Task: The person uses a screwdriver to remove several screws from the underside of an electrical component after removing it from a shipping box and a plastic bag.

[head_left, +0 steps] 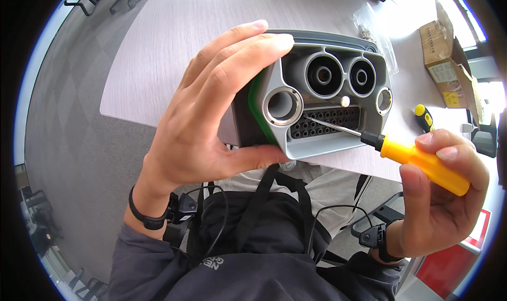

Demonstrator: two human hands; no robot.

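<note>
At centre frame, a grey connector housing [327, 98] with a green band sits gripped in the left hand [211, 121], above the table [174, 32]. Lower right, the right hand [443, 195] clasps a yellow-handled screwdriver [417, 161], tip touching the housing's pin grid. Upper right lies a cardboard box [449, 63].

Left hand [203, 119] gripping grey connector housing [327, 103], right hand [441, 195] holding yellow screwdriver [417, 161], tip in pin block.

We note a grey housing [327, 95] with green edge and black pin grid, a yellow-handled, black-collared screwdriver [417, 161], and a pale wood-grain table [211, 26].
</note>
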